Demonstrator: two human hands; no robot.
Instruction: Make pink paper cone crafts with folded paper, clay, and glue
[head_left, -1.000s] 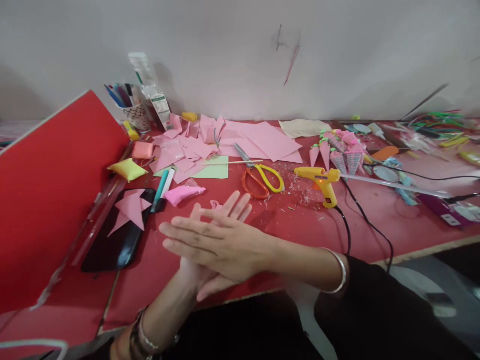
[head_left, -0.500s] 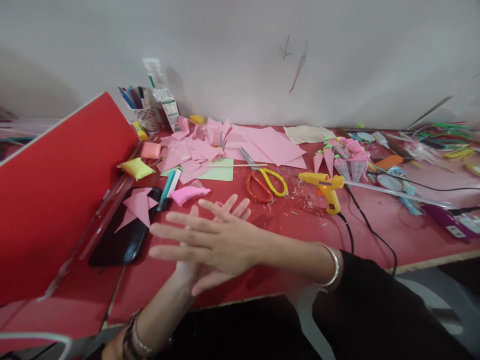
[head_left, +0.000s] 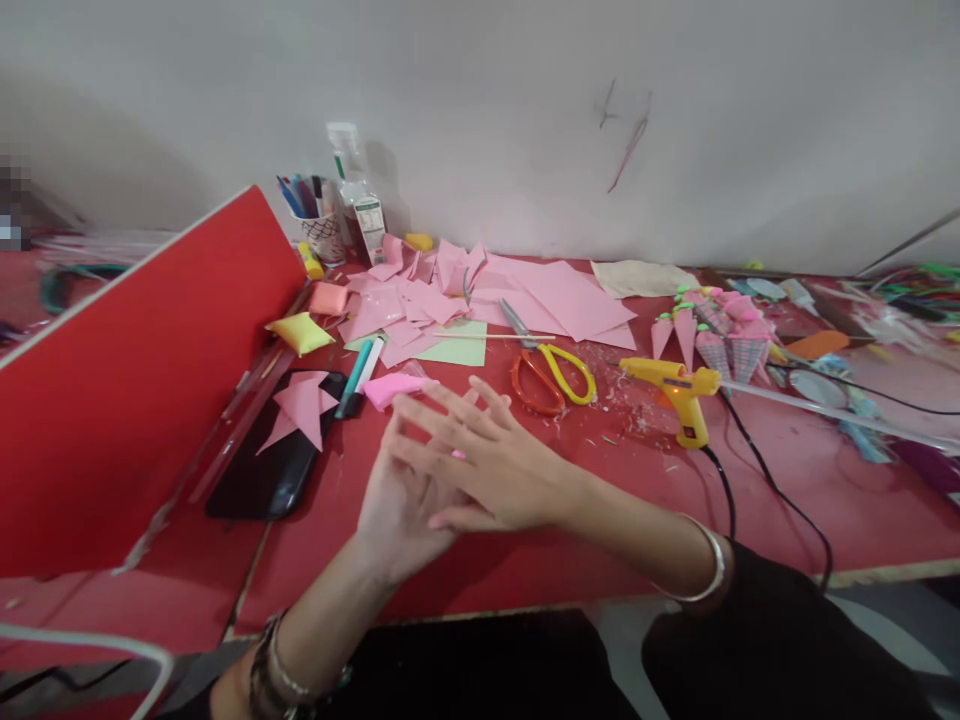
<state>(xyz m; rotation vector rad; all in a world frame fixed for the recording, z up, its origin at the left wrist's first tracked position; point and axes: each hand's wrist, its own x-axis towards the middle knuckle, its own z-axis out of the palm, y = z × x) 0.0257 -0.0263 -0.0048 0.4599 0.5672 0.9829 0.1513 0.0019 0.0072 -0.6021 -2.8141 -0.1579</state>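
Note:
My left hand (head_left: 405, 510) is turned palm up over the red table, fingers stretched out. Across it lies my right hand (head_left: 502, 470), palm down, with its fingers spread. Between the right hand's fingers shows a small pink lump (head_left: 458, 455), which looks like soft clay; the two palms largely hide what is between them. Just beyond the fingertips is a pink clay packet (head_left: 394, 388). Scissors (head_left: 551, 375) with one red and one yellow handle lie past the hands. A yellow glue gun (head_left: 679, 390) rests to their right.
At the left, a red board (head_left: 172, 400) leans beside a black phone (head_left: 277, 470) with pink paper pieces on it. Behind are pink paper scraps (head_left: 405, 300), a bottle (head_left: 364, 215) and a pen cup (head_left: 319, 235). Small paper cones (head_left: 712, 335) and black cables (head_left: 780, 485) lie right.
My right hand has slid back across the left, so more of the left palm shows. A pink lump now shows between the fingers. The whole view has shifted slightly left.

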